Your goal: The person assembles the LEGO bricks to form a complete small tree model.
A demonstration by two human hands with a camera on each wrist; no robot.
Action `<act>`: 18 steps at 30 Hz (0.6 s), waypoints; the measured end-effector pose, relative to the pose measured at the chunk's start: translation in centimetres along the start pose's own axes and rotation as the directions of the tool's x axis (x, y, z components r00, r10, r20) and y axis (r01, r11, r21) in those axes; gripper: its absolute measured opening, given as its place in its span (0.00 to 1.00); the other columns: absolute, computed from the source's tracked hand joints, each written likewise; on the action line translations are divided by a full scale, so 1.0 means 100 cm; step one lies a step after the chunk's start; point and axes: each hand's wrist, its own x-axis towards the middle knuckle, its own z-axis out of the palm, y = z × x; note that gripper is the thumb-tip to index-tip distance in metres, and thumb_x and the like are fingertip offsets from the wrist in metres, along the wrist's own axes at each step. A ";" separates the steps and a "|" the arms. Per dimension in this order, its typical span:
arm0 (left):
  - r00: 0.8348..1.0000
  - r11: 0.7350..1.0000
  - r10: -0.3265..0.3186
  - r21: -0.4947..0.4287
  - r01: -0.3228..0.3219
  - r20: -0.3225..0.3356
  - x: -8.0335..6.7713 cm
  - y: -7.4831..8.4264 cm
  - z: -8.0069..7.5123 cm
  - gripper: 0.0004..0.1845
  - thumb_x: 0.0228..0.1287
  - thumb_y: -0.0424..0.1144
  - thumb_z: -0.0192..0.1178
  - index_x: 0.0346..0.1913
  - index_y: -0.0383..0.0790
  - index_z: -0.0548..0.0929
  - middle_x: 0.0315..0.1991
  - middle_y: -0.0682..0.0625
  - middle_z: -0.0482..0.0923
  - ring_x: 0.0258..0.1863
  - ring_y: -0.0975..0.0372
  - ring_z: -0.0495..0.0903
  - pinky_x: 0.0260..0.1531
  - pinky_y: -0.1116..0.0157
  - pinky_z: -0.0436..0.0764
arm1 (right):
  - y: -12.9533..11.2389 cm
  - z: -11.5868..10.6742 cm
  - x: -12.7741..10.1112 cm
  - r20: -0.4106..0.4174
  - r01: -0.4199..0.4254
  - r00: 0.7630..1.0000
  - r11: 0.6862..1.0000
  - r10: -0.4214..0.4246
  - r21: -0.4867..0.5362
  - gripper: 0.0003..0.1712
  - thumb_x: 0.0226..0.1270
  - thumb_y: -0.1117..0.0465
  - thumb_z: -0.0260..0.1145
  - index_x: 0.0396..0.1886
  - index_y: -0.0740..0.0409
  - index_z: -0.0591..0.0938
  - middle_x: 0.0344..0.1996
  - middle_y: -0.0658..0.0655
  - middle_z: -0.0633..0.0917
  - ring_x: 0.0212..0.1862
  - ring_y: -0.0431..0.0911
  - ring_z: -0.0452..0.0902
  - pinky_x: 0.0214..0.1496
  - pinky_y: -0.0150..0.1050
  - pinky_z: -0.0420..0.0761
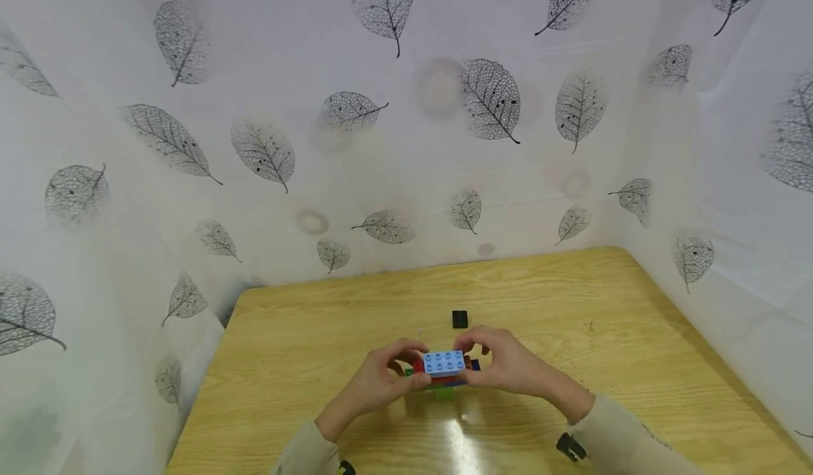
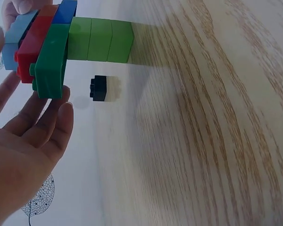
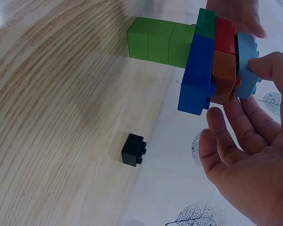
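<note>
A light blue brick (image 1: 444, 363) lies on top of a stack of toy building bricks. My left hand (image 1: 384, 376) pinches its left end between thumb and fingers, and my right hand (image 1: 504, 362) pinches its right end. Below it are a red brick (image 2: 35, 42) and an orange brick (image 3: 224, 75). In the right wrist view a narrow dark gap shows between the light blue and orange bricks. Under those sit a green brick (image 2: 52, 66) and a dark blue brick (image 3: 196, 75), carried by a column of lime green bricks (image 3: 158, 41) standing on the table.
A small black brick (image 1: 460, 319) stands alone on the wooden table (image 1: 305, 334), behind the stack. White cloth with a leaf print (image 1: 406, 143) hangs behind the table and along both sides.
</note>
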 end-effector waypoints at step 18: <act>0.998 0.998 0.053 -0.022 -0.053 -0.029 0.001 0.001 0.005 0.15 0.75 0.41 0.65 0.60 0.47 0.85 0.50 0.47 0.89 0.47 0.66 0.86 0.42 0.65 0.83 | 0.001 0.000 0.001 0.007 -0.012 1.000 1.000 0.012 0.009 0.17 0.65 0.54 0.76 0.53 0.40 0.84 0.45 0.40 0.85 0.46 0.48 0.81 0.47 0.37 0.77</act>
